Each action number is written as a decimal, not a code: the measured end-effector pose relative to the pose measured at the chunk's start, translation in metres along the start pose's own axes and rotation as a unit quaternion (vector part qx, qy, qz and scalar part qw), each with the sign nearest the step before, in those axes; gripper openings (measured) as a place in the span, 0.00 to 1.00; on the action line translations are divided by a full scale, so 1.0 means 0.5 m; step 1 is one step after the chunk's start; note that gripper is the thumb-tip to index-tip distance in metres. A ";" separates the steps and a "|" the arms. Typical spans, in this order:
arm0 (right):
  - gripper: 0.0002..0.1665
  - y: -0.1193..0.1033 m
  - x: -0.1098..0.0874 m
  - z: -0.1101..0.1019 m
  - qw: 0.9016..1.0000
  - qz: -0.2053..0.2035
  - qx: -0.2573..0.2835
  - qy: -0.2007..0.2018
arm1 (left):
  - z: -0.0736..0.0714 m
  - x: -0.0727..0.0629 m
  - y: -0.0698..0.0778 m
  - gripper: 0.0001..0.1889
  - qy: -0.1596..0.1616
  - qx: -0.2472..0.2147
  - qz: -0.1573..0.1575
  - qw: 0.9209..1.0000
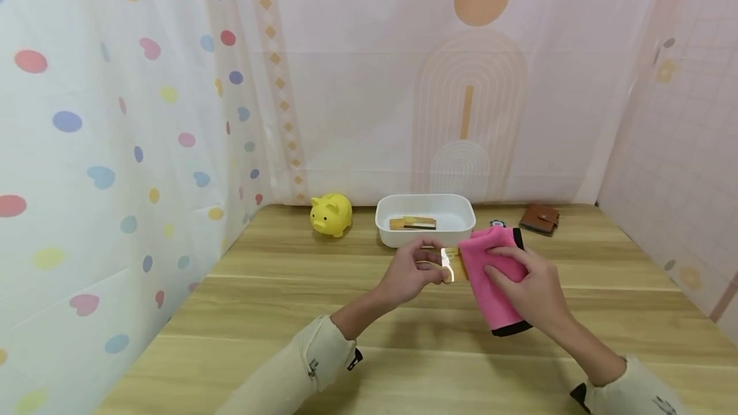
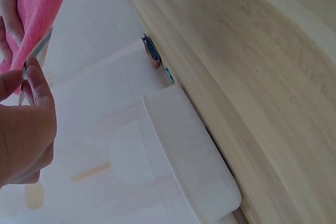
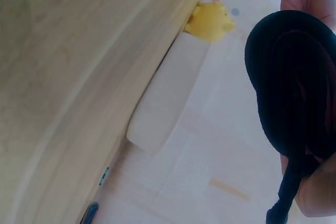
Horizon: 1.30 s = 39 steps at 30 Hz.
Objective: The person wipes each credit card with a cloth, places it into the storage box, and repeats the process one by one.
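My left hand (image 1: 405, 276) pinches a shiny gold card (image 1: 453, 266) by its left end, above the wooden table. A folded pink cloth (image 1: 483, 274) with black edging covers the card's right end. My right hand (image 1: 537, 285) grips the cloth, thumb and fingers pressed into its folds. In the left wrist view, the card (image 2: 43, 44) shows nearly edge-on between the fingertips and the pink cloth (image 2: 46, 3). The right wrist view has the cloth's black edge (image 3: 270, 77) close up, rolled over in layers, hiding the card.
Behind the hands stands a white plastic bin (image 1: 392, 237) with several gold cards (image 1: 403, 225) inside. A yellow piggy bank (image 1: 331, 215) is left of it. To its right lie a small blue round piece (image 1: 498, 224) and a brown wallet (image 1: 539, 219). Curtains (image 1: 346, 82) close off the table's back.
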State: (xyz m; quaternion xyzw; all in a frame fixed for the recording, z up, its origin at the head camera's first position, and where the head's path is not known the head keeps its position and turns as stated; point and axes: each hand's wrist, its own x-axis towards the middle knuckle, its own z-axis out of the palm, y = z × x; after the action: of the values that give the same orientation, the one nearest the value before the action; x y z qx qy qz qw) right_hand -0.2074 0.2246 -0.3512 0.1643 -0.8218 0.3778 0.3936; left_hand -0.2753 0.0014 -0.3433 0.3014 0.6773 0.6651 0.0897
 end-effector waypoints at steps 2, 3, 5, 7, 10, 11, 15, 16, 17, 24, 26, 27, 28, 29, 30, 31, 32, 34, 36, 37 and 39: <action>0.17 0.002 0.000 -0.002 1.000 0.006 0.002 -0.003 | -0.004 -0.001 0.000 0.22 -0.002 0.005 0.004 1.000; 0.16 0.003 0.000 -0.003 1.000 0.009 0.001 -0.005 | -0.006 -0.002 0.000 0.22 -0.003 0.007 0.006 1.000; 0.16 0.005 0.000 -0.004 1.000 0.015 0.001 -0.007 | -0.009 -0.002 0.000 0.22 -0.004 0.010 0.009 1.000; 0.16 0.008 0.001 -0.006 1.000 0.021 -0.002 -0.007 | -0.013 -0.003 0.000 0.22 -0.002 0.012 0.013 1.000; 0.15 0.013 0.002 -0.011 1.000 0.028 -0.009 -0.005 | -0.019 -0.005 0.000 0.22 0.002 0.010 0.019 1.000; 0.15 0.015 0.002 -0.013 0.999 0.029 -0.012 -0.005 | -0.020 -0.005 0.000 0.22 0.004 0.011 0.020 1.000; 0.15 0.020 0.003 -0.025 0.999 0.036 -0.016 -0.007 | -0.028 -0.005 -0.003 0.19 0.009 0.025 0.031 0.999; 0.15 0.021 0.004 -0.029 0.999 0.040 -0.015 -0.006 | -0.030 -0.004 -0.005 0.18 0.010 0.030 0.033 0.999; 0.15 0.022 0.005 -0.033 0.999 0.044 -0.016 -0.004 | -0.032 -0.004 -0.007 0.16 0.011 0.034 0.035 0.999; 0.15 0.028 0.014 -0.053 0.998 0.067 -0.016 0.001 | -0.037 -0.008 -0.004 0.15 0.007 0.059 0.035 0.998; 0.15 0.027 0.014 -0.053 0.998 0.064 -0.016 -0.001 | -0.039 -0.008 -0.003 0.16 0.006 0.063 0.030 0.998; 0.15 0.027 0.014 -0.052 0.998 0.063 -0.016 -0.003 | -0.039 -0.008 -0.003 0.16 0.006 0.062 0.028 0.998; 0.15 0.026 0.013 -0.051 0.998 0.062 -0.015 -0.003 | -0.040 -0.007 -0.002 0.17 0.005 0.061 0.026 0.998; 0.15 0.026 0.013 -0.050 0.998 0.062 -0.015 -0.003 | -0.041 -0.007 -0.002 0.17 0.003 0.059 0.023 0.998; 0.15 0.025 0.012 -0.050 0.998 0.063 -0.015 -0.002 | -0.042 -0.007 -0.002 0.17 0.002 0.057 0.022 0.998; 0.15 0.024 0.012 -0.049 0.998 0.064 -0.015 -0.002 | -0.043 -0.006 -0.002 0.17 0.001 0.057 0.020 0.998; 0.15 0.024 0.013 -0.049 0.998 0.065 -0.015 -0.002 | -0.044 -0.006 -0.003 0.17 0.000 0.056 0.020 0.998; 0.15 0.022 0.013 -0.048 0.998 0.068 -0.014 -0.004 | -0.046 -0.005 -0.005 0.17 -0.001 0.058 0.022 0.998; 0.16 0.020 0.013 -0.047 0.997 0.073 -0.013 -0.006 | -0.047 -0.005 -0.008 0.17 -0.004 0.061 0.029 0.998; 0.16 0.020 0.013 -0.046 0.997 0.075 -0.011 -0.007 | -0.048 -0.005 -0.009 0.17 -0.003 0.065 0.035 0.997; 0.16 0.018 0.012 -0.044 0.997 0.078 -0.008 -0.011 | -0.049 -0.006 -0.012 0.17 -0.003 0.068 0.045 0.997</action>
State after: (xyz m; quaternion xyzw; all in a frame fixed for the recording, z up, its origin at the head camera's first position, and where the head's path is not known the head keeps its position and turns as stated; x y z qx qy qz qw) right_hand -0.2051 0.2471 -0.3422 0.1011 -0.8396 0.3987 0.3549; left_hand -0.2875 -0.0205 -0.3472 0.3390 0.7063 0.6201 0.0407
